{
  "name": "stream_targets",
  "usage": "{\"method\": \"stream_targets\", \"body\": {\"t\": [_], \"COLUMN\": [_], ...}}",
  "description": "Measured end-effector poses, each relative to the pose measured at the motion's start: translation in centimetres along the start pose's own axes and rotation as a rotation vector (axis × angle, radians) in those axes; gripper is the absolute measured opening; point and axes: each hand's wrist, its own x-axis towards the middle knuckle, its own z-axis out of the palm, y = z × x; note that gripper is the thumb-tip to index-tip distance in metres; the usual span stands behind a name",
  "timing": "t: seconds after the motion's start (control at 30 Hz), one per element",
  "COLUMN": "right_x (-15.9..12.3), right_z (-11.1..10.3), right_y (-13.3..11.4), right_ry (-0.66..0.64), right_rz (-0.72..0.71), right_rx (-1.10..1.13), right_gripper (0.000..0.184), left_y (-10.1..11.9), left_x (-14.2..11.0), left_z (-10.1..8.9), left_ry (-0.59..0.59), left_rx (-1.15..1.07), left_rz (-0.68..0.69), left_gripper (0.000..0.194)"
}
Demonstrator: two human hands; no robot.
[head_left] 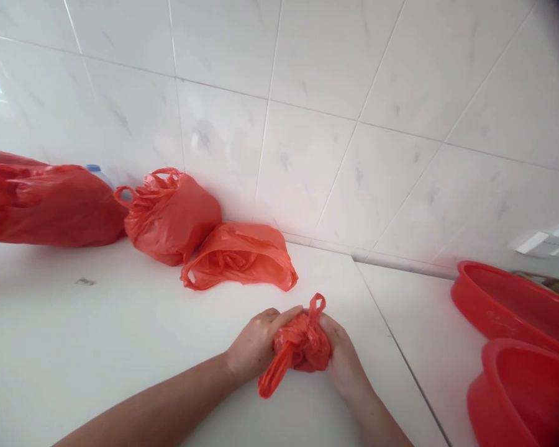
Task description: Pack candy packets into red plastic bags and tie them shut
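Note:
Between my two hands is a small red plastic bag (304,347), bunched up and knotted at the top, with one handle loop sticking up and the other hanging toward me. My left hand (256,344) cups its left side, thumb along the top. On the right side, my right hand (345,357) grips it, most of the fingers hidden behind the bag. What the bag contains cannot be seen. Just beyond my hands lies an open, slack red plastic bag (242,251) on the white table (121,347).
Against the tiled wall (223,136) stand a filled red bag (174,214) and a larger red bag (65,208), with a blue-capped container (95,171) behind. Two red basins (522,310) sit at the right, past a seam in the tabletop. A small scrap (85,282) lies at the left.

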Motion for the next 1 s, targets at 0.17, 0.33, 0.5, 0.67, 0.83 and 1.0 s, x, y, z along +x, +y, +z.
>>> {"method": "stream_targets", "body": {"t": [0.17,0.33,0.5,0.67,0.83,1.0], "right_x": [0.6,0.7,0.8,1.8,2.5,2.3], "right_z": [-1.1,-2.1,-2.2,-3.6,-4.5,-4.4], "right_y": [-0.1,0.2,0.3,0.8,0.8,0.9], "right_ry": [0.011,0.078,0.055,0.211,0.305,0.307], "right_rz": [0.086,0.081,0.078,0.087,0.094,0.088], "right_rx": [0.241,0.241,0.220,0.144,0.099,0.007], "right_gripper": [0.027,0.027,0.029,0.031,0.031,0.030], "left_y": [-0.6,-0.3,0.2,1.4,2.7,3.1], "left_x": [-0.2,-0.5,-1.5,-1.7,-1.4,-1.5], "left_z": [0.6,0.2,-0.5,-1.0,-1.1,-0.6], "left_ry": [0.069,0.256,0.160,0.026,-0.034,0.027], "left_rx": [-0.043,0.049,0.155,0.133,0.063,0.087], "left_rz": [0.169,0.364,0.438,0.531,0.519,0.512], "left_gripper": [0.090,0.099,0.047,0.026,0.017,0.011]}}
